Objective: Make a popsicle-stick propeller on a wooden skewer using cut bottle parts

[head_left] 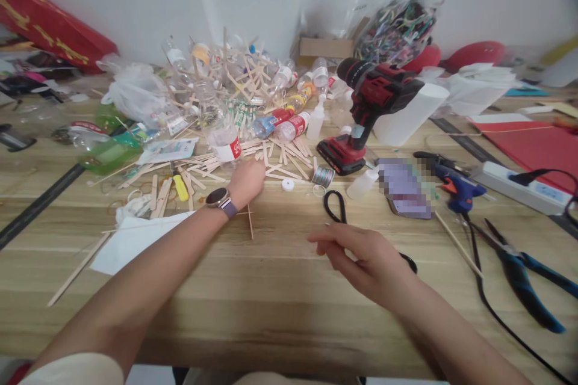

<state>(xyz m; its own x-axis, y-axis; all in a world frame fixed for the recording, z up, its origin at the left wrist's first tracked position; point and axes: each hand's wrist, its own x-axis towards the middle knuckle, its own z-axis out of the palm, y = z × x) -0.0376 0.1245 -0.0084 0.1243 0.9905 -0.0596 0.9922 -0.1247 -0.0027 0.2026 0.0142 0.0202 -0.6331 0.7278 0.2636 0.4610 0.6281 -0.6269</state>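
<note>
My left hand (pixel 247 181), with a watch (pixel 218 198) on the wrist, reaches to the near edge of a pile of wooden sticks (pixel 205 162); its fingertips are hidden. Just below it a thin stick (pixel 250 222) crosses another small piece on the table. My right hand (pixel 354 252) hovers over the table with its fingers loosely bent and nothing visible in them. Black scissors (pixel 335 206) lie beside and partly under that hand. Beyond the hands are a wire spool (pixel 323 176), a white cap (pixel 288 184) and a small white bottle (pixel 362 183).
A red drill (pixel 356 114) stands behind the spool. Plastic bottles (pixel 226 143) and more sticks are heaped at the back. On the right are a blue glue gun (pixel 461 190), pliers (pixel 519 277) and a power strip (pixel 524 185). White paper (pixel 130 243) and a yellow-handled tool (pixel 181 187) lie left.
</note>
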